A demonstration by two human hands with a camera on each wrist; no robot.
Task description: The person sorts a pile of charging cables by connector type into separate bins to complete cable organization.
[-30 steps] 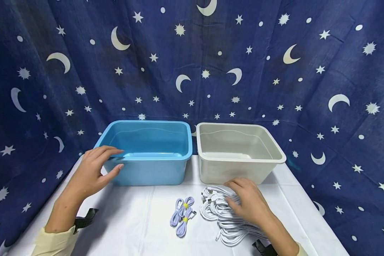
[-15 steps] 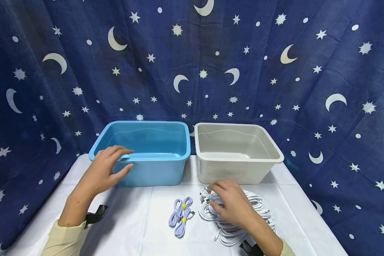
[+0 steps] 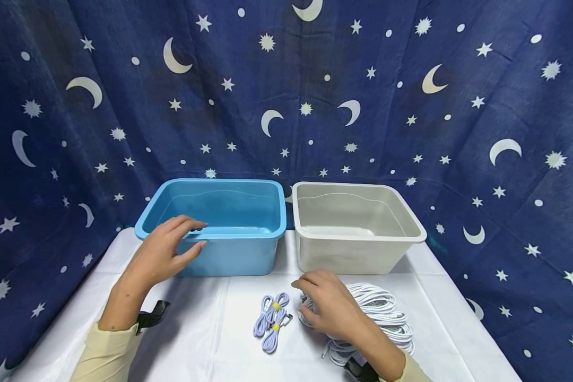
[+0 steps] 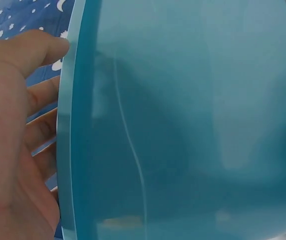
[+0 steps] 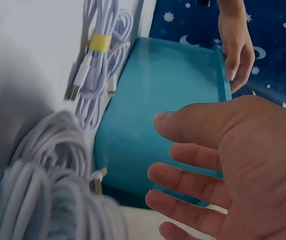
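My left hand (image 3: 167, 252) is at the front rim of a blue plastic bin (image 3: 231, 257), fingers spread and nothing in its grasp. The left wrist view shows its thumb and fingertips right at the bin's rim (image 4: 67, 130). Over the left part of a heap of coiled white cables (image 3: 382, 310) hovers my right hand (image 3: 331, 307), its fingers apart and holding nothing. It hides part of that heap. Just left of it lie lilac cables (image 3: 270, 324) folded into bundles with yellow ties, one plug (image 5: 80, 82) showing in the right wrist view.
A light grey bin (image 3: 348, 257) stands beside the blue one, a narrow gap between them. Both bins show bare insides. A white cloth (image 3: 210, 339) covers the table, and a dark blue curtain (image 3: 310, 74) with moons and stars hangs behind.
My left hand has shifted right along the blue bin's front rim. My right hand has moved left across the white cables toward the lilac ones, uncovering the heap's right side.
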